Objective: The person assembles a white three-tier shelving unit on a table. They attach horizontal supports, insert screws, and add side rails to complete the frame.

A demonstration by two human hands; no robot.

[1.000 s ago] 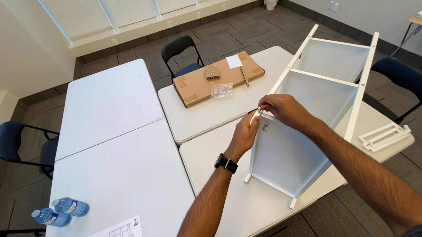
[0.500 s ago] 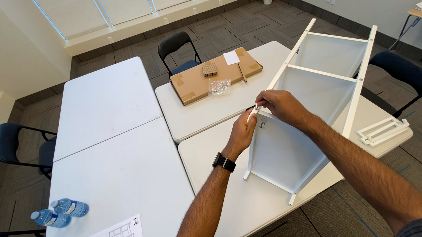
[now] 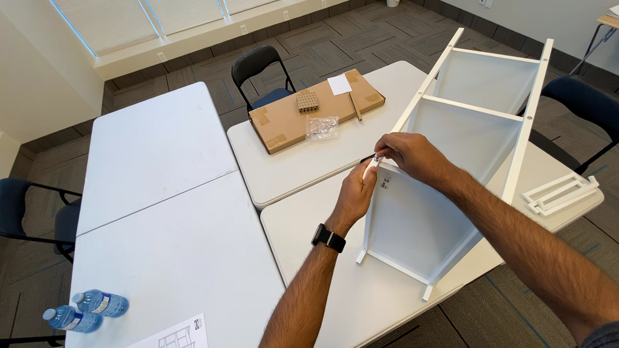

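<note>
White flat-panel shelf frame (image 3: 453,155) lies tilted on the white surface (image 3: 311,229), so brace its corner post with your left hand (image 3: 355,193) while your right hand's (image 3: 408,155) fingers keep pinching the small fitting squarely.

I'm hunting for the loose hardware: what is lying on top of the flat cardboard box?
On the cardboard box lie a small brown block of pieces, a white paper slip and a thin dark tool. A clear plastic bag overhangs its front edge; its contents are unclear.
</note>
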